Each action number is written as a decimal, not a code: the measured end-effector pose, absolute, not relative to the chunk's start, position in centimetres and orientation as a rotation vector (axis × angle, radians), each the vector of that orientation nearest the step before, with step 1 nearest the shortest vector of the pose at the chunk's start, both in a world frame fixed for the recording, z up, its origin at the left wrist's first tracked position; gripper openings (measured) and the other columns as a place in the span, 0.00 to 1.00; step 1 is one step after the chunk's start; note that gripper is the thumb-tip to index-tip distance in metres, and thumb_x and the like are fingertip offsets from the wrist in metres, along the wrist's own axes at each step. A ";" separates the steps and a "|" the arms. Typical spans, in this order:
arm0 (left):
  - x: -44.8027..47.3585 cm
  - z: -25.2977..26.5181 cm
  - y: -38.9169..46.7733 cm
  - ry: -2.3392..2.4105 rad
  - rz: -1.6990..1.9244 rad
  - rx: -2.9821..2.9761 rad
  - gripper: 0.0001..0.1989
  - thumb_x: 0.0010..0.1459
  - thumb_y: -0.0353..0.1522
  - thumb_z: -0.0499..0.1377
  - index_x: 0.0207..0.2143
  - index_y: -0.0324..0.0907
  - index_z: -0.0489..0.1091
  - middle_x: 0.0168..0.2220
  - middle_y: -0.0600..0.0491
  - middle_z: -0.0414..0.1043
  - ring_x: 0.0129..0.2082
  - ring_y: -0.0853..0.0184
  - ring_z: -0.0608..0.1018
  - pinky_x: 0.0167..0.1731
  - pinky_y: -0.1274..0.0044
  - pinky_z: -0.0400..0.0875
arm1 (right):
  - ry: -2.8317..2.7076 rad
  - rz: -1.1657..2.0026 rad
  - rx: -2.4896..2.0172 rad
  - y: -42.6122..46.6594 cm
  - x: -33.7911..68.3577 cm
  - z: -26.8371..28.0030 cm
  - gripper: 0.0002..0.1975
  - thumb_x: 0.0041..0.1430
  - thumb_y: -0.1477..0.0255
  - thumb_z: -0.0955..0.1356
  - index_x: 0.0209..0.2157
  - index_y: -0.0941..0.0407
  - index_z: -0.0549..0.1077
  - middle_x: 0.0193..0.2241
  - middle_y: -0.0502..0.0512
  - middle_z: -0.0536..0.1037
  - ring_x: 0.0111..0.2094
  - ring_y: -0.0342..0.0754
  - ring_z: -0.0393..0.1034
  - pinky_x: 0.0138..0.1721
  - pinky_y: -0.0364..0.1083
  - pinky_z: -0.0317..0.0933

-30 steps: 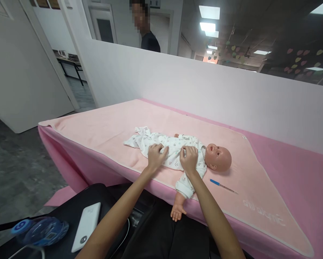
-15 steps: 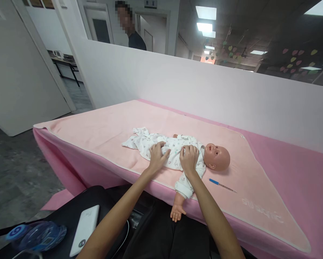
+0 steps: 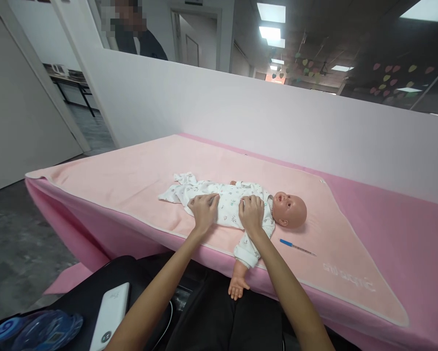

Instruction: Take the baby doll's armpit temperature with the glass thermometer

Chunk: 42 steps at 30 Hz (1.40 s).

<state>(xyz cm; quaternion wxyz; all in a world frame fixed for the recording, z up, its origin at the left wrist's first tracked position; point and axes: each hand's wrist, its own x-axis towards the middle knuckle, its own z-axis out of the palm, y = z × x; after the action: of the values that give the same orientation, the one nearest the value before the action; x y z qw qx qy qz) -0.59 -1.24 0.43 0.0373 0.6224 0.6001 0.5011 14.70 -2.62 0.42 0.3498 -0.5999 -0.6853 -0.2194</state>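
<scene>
A baby doll (image 3: 290,209) lies on its back on a peach mat, head to the right. It wears a white patterned romper (image 3: 228,207), whose empty-looking leg ends spread to the left. My left hand (image 3: 204,212) is closed on the romper's cloth around the lower belly, thumb close to the fingers. Over the chest, my right hand (image 3: 251,214) has its fingers curled into the cloth; the fingertips are partly hidden. One doll arm (image 3: 238,280) hangs over the table's near edge, beside my right forearm.
A blue-capped thermometer-like stick (image 3: 295,246) lies near the doll's head on the peach mat (image 3: 131,170). A white power bank (image 3: 111,314) and a plastic bottle (image 3: 47,329) rest on a black chair at lower left. A white partition (image 3: 241,107) stands behind; a person (image 3: 138,39) is beyond it.
My left hand has shifted slightly toward the doll's legs, its thumb now nearer the fingers. My right hand stays on the chest. The view has turned a little, and the person behind moved left.
</scene>
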 end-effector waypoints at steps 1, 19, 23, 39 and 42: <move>-0.6 0.4 -1.2 1.857 1.542 1.927 0.12 0.56 0.39 0.51 0.31 0.48 0.73 0.34 0.54 0.76 0.40 0.59 0.69 0.46 0.62 0.50 | -1.803 -0.562 -1.550 -2.7 14.7 0.5 0.08 0.59 0.72 0.59 0.31 0.57 0.68 0.29 0.57 0.68 0.35 0.50 0.59 0.37 0.49 0.54; -0.9 1.1 -1.6 1.843 1.618 1.843 0.08 0.55 0.33 0.51 0.32 0.45 0.69 0.38 0.51 0.69 0.44 0.58 0.67 0.46 0.63 0.52 | -1.445 -0.410 -1.976 -16.7 28.9 -3.5 0.14 0.56 0.74 0.56 0.34 0.60 0.71 0.33 0.61 0.76 0.35 0.53 0.68 0.39 0.51 0.60; -0.7 0.9 -2.0 1.773 1.661 2.000 0.08 0.55 0.29 0.50 0.32 0.45 0.69 0.40 0.51 0.67 0.45 0.59 0.66 0.47 0.65 0.52 | -1.589 -0.381 -2.017 -18.0 31.1 -4.6 0.16 0.56 0.72 0.55 0.35 0.59 0.72 0.38 0.62 0.75 0.40 0.53 0.69 0.41 0.51 0.60; -0.4 0.3 -2.0 1.626 1.493 2.160 0.08 0.55 0.30 0.51 0.31 0.46 0.70 0.38 0.53 0.69 0.42 0.62 0.67 0.45 0.68 0.52 | -1.257 0.169 -1.877 -15.2 27.2 3.8 0.16 0.46 0.58 0.63 0.27 0.56 0.73 0.25 0.55 0.77 0.27 0.49 0.70 0.30 0.44 0.60; -0.4 0.3 -2.2 1.631 1.525 2.201 0.08 0.56 0.32 0.52 0.32 0.47 0.71 0.40 0.53 0.69 0.44 0.62 0.66 0.47 0.67 0.50 | -1.347 0.185 -1.924 -14.1 26.6 3.6 0.15 0.48 0.59 0.63 0.25 0.55 0.73 0.23 0.53 0.77 0.27 0.49 0.71 0.28 0.43 0.59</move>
<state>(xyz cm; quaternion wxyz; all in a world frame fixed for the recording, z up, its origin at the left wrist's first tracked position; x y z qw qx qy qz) -0.36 -2.19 0.32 0.0032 0.7021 0.5201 0.4863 26.55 -14.10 3.59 0.3827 -0.7544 -0.5283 0.0726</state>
